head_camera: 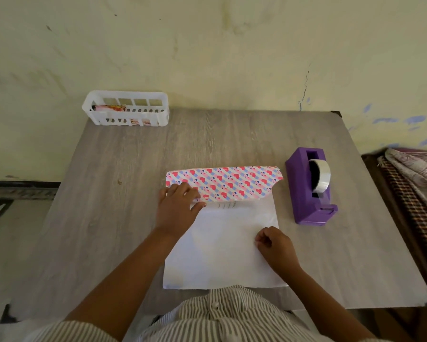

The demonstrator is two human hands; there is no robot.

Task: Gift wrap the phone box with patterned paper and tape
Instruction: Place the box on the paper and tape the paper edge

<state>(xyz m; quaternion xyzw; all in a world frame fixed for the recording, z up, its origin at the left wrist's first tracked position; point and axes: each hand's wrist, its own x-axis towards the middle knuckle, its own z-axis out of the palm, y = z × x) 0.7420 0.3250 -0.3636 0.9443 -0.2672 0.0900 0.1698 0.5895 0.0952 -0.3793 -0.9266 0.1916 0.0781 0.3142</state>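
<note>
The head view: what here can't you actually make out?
- Phone box: hidden under the folded patterned paper; only a sliver with tiny, unreadable print shows.
- White basket: its slatted wall screens the colourful contents.
- Right hand: curled fingers hide whether it pinches the paper.
- Left hand: covers the paper's left corner.
- Tape dispenser: the loose tape end is too small to see.

looks like a room in someone's home, not an office or shop. the wall (207, 50) is plain yellowish plaster, stained, cracked, with blue paint flecks on the right. a small wood-grain laminate table (108, 193) is pushed right against it, and beside it on the right there's folded patterned fabric (414, 174) piled on what seems to be a bed or bench, can't tell which
</note>
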